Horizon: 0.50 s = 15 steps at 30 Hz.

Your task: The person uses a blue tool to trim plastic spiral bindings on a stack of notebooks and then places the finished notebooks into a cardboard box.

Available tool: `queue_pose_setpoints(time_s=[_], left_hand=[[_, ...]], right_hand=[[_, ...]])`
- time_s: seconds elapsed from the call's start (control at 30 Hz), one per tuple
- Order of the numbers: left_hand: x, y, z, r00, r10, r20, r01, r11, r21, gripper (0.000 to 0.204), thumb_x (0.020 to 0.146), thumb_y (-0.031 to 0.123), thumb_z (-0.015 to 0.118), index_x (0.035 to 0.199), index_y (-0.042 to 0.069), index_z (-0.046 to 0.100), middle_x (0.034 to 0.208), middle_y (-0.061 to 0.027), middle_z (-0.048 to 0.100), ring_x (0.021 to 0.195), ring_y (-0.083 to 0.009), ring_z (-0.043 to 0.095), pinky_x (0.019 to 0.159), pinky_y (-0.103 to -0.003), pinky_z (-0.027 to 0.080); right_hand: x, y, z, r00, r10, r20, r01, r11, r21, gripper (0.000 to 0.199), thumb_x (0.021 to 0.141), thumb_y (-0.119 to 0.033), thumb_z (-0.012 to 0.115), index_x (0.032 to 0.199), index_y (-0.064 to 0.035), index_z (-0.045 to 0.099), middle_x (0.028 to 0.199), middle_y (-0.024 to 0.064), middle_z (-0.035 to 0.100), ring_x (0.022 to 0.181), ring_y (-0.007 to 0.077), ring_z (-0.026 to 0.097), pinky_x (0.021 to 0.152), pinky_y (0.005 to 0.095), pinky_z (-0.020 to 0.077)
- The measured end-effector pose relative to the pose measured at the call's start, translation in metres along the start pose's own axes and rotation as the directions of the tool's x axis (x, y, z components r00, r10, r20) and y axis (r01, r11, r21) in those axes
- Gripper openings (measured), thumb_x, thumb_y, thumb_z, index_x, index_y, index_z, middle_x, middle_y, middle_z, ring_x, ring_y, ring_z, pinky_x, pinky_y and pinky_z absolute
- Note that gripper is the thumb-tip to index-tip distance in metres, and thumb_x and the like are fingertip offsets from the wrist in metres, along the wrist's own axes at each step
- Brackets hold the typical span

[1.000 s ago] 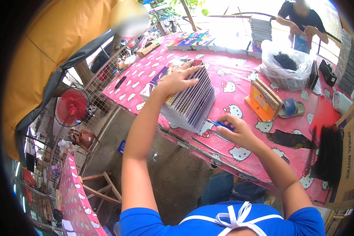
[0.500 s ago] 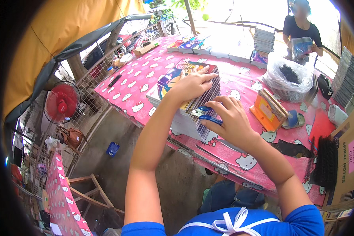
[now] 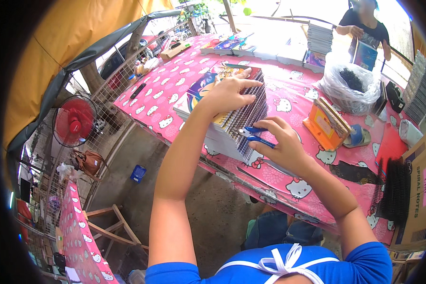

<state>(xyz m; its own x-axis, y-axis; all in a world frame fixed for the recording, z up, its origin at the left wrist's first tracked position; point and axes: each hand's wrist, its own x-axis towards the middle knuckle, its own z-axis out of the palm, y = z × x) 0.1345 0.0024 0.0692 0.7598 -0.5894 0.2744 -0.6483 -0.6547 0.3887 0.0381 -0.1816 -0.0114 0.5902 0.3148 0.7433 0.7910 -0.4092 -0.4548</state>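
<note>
A tall stack of spiral notebooks (image 3: 199, 97) with colourful covers stands near the front edge of the pink patterned table. My left hand (image 3: 229, 96) lies flat on top of the stack, fingers spread toward its bound edge. In my right hand (image 3: 283, 146) is a pair of blue-handled cutting pliers (image 3: 259, 136), the handles held apart. Their metal jaws meet the wire spirals (image 3: 244, 124) at the near right corner of the stack. Whether the jaws grip a wire cannot be made out.
Right of the stack are an orange box (image 3: 324, 125), a clear plastic bag (image 3: 350, 90) of black coils, and a cardboard box (image 3: 414, 189) beside black spirals (image 3: 393, 189). More notebooks (image 3: 319, 42) line the far edge, where a person (image 3: 364, 28) stands holding one. A red fan (image 3: 75, 122) stands left.
My right hand and the pliers have shifted slightly right and up along the bound edge. My left hand stays on the stack. The person opposite has lowered a notebook and raised one hand.
</note>
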Motion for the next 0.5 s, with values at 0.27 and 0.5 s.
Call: queue_pose_setpoints(time_s=[0.27, 0.5], left_hand=[[0.005, 0.003, 0.002, 0.993, -0.036, 0.111, 0.017, 0.986, 0.167, 0.038, 0.078, 0.029, 0.064, 0.116, 0.031, 0.064, 0.151, -0.0138, 0.024, 0.14, -0.0339, 0.017, 0.111, -0.046, 0.021], [0.003, 0.007, -0.004, 0.985, -0.091, 0.144, 0.059, 0.975, 0.214, 0.031, 0.07, 0.024, 0.065, 0.101, 0.027, 0.068, 0.151, -0.0127, 0.023, 0.14, -0.0354, 0.016, 0.112, -0.045, 0.018]], right_hand=[[0.019, 0.017, -0.008, 0.654, 0.381, 0.653, -0.754, 0.39, 0.528, 0.044, 0.082, -0.035, 0.069, 0.105, 0.0017, 0.059, 0.081, 0.0145, 0.065, 0.066, 0.0208, 0.062, 0.063, 0.0325, 0.0508], [-0.001, 0.008, 0.002, 0.923, 0.293, 0.249, -0.358, 0.889, 0.284, 0.041, 0.079, -0.033, 0.072, 0.101, -0.0002, 0.061, 0.087, 0.0128, 0.064, 0.076, 0.0212, 0.063, 0.067, 0.0317, 0.0495]])
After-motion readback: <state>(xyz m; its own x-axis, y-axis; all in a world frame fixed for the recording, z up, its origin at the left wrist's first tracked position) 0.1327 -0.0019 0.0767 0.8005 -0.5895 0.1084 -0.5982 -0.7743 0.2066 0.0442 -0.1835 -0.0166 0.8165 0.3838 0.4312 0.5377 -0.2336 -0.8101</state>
